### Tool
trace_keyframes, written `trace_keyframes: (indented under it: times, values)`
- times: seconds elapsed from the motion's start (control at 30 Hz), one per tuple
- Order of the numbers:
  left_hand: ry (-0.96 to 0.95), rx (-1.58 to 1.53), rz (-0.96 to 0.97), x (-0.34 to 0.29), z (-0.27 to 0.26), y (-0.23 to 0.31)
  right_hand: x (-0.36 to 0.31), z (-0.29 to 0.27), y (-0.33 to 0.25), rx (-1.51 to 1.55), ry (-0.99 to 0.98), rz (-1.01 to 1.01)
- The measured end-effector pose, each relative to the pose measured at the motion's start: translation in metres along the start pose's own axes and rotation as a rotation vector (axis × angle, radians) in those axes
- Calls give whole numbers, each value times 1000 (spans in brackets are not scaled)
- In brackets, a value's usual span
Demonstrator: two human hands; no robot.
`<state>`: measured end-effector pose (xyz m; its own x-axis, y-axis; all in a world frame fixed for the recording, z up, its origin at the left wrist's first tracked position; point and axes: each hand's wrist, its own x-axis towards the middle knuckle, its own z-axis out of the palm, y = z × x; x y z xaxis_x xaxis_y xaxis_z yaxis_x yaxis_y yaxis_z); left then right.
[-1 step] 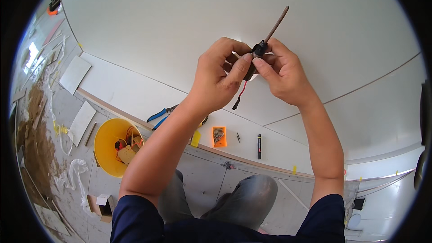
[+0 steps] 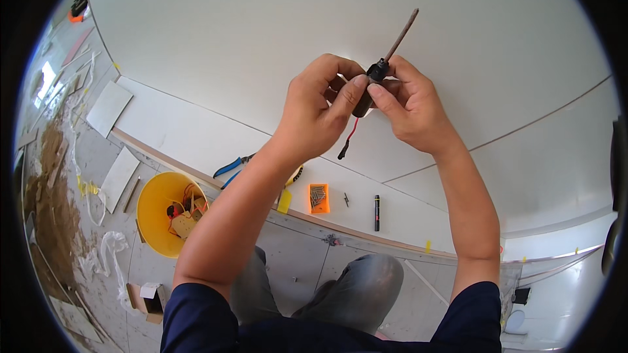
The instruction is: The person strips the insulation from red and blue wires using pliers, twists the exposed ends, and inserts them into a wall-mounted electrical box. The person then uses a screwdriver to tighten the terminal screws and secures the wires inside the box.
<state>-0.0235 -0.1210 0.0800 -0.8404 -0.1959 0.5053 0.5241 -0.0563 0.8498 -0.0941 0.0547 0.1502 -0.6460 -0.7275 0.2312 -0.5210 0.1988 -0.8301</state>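
Both hands pinch one small black cylindrical device (image 2: 361,106) held over the white board. My left hand (image 2: 320,104) closes thumb and fingers on its left side. From the right, my right hand (image 2: 415,108) grips near its collar with thumb and fingertips. A long, thin screwdriver bit (image 2: 404,33) sticks out of the collar, pointing up and to the right. A red wire (image 2: 352,129) with a dark end hangs from the bottom of the device. The fingers hide part of the body and collar.
Along the ledge lie blue-handled pliers (image 2: 227,168), partly behind my left forearm, an orange box (image 2: 313,208) of screws, loose screws (image 2: 347,200) and a black marker (image 2: 377,214). A yellow bucket (image 2: 152,222) with wired parts stands left, near scraps and an open carton (image 2: 154,317).
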Motion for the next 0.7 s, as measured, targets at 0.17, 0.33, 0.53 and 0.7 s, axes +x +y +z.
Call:
trace_keyframes:
  times: [0.17,0.33,0.53,0.7]
  values:
    - [-46,-124,8,8,-3,-15,-1,0,-2,-22,-9,-36]
    - [-43,-126,98,13,-1,-27,4,-10,2,-79,-20,49]
    - [-59,-327,-58,16,-4,-29,7,-11,4,-66,-15,9]
    - [-8,-130,-24,16,-7,-30,14,-13,2,-130,-48,12]
